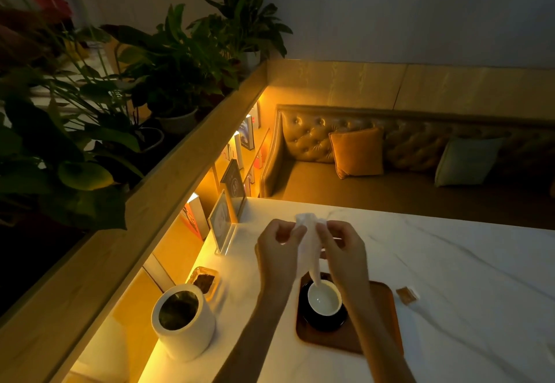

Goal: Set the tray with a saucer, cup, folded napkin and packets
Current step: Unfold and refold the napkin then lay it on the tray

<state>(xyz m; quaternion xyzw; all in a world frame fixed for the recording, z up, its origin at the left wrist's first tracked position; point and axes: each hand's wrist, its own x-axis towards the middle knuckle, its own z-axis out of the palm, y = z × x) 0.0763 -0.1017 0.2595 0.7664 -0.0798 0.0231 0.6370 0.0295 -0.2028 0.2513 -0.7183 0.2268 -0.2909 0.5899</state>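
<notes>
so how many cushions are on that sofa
2: an orange cushion leaning on the sofa back near its left end, and a pale green cushion further right. The frame's right edge cuts the sofa, so more may be hidden.

The white marble tabletop [450,262] carries a brown wooden tray [321,340], a white cylindrical pot [192,331], a clear sign stand [222,226] and a brown packet [407,295]

left hand [277,250] and right hand [342,249] pinching napkin [309,247], above cup [326,297]
</notes>
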